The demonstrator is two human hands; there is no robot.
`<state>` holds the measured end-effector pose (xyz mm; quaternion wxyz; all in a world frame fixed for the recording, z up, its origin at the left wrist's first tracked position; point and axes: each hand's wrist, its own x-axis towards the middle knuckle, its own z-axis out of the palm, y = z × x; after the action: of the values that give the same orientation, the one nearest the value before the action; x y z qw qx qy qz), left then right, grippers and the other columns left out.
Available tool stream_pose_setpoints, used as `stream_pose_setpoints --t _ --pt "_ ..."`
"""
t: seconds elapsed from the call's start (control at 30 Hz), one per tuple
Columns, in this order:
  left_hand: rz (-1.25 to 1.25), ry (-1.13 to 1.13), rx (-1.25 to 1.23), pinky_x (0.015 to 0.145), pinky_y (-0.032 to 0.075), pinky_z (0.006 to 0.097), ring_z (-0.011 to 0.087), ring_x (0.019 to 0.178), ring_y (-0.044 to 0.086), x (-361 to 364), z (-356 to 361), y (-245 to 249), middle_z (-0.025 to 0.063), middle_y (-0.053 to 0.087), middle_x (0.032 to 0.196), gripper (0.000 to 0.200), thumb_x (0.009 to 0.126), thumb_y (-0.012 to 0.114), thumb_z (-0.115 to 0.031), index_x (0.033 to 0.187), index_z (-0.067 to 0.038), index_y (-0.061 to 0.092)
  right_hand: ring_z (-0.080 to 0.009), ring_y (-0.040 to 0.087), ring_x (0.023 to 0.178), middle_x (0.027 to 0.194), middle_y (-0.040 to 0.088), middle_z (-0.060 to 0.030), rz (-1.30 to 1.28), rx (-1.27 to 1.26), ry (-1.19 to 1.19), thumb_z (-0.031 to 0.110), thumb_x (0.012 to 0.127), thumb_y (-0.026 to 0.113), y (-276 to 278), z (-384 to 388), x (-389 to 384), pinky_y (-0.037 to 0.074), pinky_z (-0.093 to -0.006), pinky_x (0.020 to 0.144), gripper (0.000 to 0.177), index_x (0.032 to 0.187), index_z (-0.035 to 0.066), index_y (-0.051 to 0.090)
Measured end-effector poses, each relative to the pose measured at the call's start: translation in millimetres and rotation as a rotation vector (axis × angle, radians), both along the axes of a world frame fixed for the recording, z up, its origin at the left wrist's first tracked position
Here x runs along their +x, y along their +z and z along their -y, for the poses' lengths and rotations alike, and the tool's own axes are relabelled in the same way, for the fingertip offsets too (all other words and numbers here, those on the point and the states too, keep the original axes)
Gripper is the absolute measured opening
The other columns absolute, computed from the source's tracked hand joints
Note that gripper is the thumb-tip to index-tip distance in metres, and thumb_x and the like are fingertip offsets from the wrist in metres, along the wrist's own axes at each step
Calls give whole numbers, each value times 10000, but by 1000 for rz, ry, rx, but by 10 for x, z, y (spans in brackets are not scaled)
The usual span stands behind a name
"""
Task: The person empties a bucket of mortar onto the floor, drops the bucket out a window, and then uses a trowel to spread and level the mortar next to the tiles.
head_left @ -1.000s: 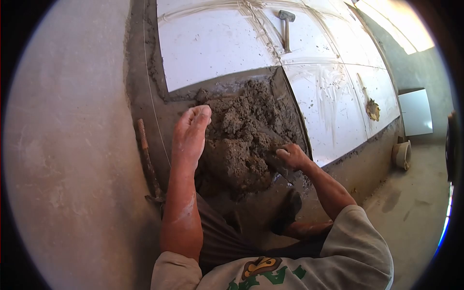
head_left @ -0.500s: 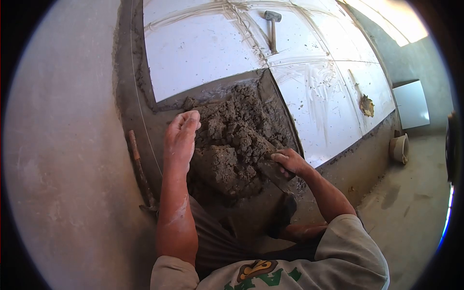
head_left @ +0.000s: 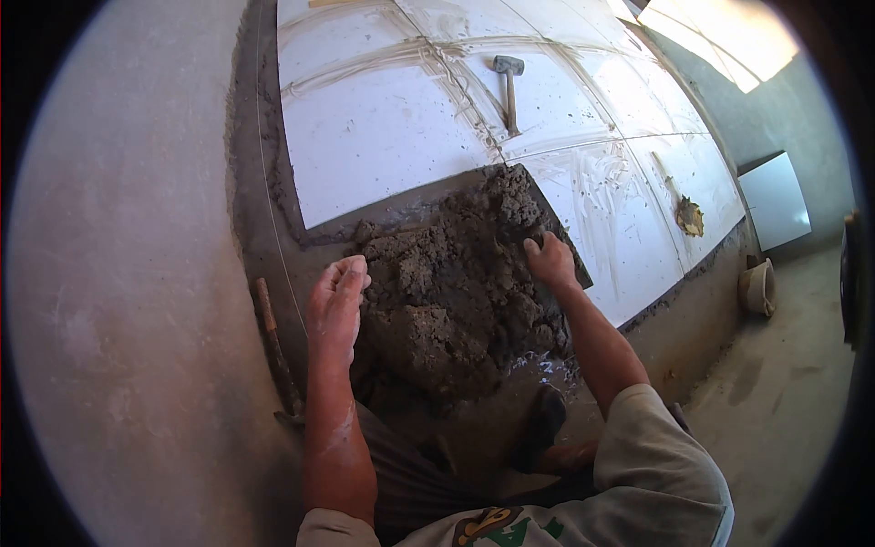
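- Mortar (head_left: 424, 337) lies in a dark, lumpy heap in the gap below the white tiles (head_left: 383, 128), between and in front of the two hands.
- Left forearm (head_left: 337, 428) rises almost straight from the lower edge of the view, with a pale smear along it; the left hand (head_left: 335, 305) is raised at the heap's left side, fingers bent and drawn together, thumb against them.
- Right forearm (head_left: 602, 351) slants up and inward from the sleeve; the right hand (head_left: 553, 263) is over the heap's right side, near the tile edge, its fingers curled and its thumb pointing toward the mortar.
- Under the right hand, dark mortar and shadow blend, so I cannot tell what its fingers close on, if anything; the left hand's palm is also hard to make out.
- A mallet (head_left: 510, 91) lies on the tiles beyond the heap; a long-handled tool (head_left: 276, 346) lies by the wall at left, its lower end partly covered by the left arm.
- Legs and feet are dim and partly hidden by the shirt (head_left: 638, 474), whose print is cut off at the bottom.
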<state>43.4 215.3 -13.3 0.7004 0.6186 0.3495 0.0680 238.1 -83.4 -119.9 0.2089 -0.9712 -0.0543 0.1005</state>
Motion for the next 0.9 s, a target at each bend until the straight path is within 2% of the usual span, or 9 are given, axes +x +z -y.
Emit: stream_pose_setpoints --t 0.03,0.07,0.2,0.33,0.4,0.53,0.6,0.73,0.9 --pt "3 -2 -2 837 432 295 125 968 580 -2 4 -8 21 611 1091 412 893 610 -410 1131 -73 611 -450 617 908 922 642 -290 88 -88 -32 375 857 569 3 -98 11 472 -536 817 437 999 -39 556" --pt "6 -5 -5 830 432 291 120 962 580 -5 15 -14 16 611 1084 408 891 612 -411 1124 -76 614 -433 630 913 920 646 -278 44 -159 -40 346 865 573 -25 -185 41 494 -502 823 402 1031 -16 524" --pt "-2 -16 0 820 428 286 110 952 577 -16 12 -19 4 612 1073 397 890 615 -409 1116 -82 615 -398 636 927 997 629 -240 25 -223 -13 273 872 590 -222 -351 21 513 -471 796 325 1051 20 491" --pt "41 0 -16 816 423 279 103 944 576 -49 -6 -57 -6 613 1064 391 888 621 -407 1116 -89 615 -398 631 935 1032 612 -240 68 -222 -25 274 876 584 -139 -339 -160 512 -470 790 338 1066 16 475" --pt "56 10 -14 817 421 277 101 943 576 -58 -18 -45 -8 612 1061 391 887 623 -406 1116 -90 615 -413 604 977 1007 604 -258 100 -153 -104 286 875 587 -15 -318 -200 484 -499 819 377 1076 -2 449" --pt "11 11 -7 826 418 283 100 943 575 -89 -57 -36 -8 610 1064 393 883 627 -410 1113 -91 616 -434 603 958 982 617 -269 137 -126 -78 298 881 578 35 -180 -147 477 -511 815 361 1047 -3 466" --pt "-1 16 -5 830 417 287 100 944 574 -85 -69 -10 -8 610 1066 393 883 628 -410 1112 -91 616 -451 605 939 958 631 -278 34 -133 -137 317 884 575 128 -161 -59 470 -522 812 361 1013 -8 485" --pt "-34 27 -8 831 417 289 98 945 573 -140 -106 4 -12 610 1060 391 885 625 -408 1112 -91 616 -434 614 961 982 638 -278 85 -102 -171 342 877 578 218 -125 86 477 -497 839 417 1053 -29 500" --pt "-45 15 17 828 415 284 96 944 571 -154 -96 6 -14 608 1054 383 892 617 -403 1113 -90 616 -434 611 977 993 635 -286 15 -83 -175 343 880 577 -44 -264 299 477 -493 849 426 1080 -29 518"
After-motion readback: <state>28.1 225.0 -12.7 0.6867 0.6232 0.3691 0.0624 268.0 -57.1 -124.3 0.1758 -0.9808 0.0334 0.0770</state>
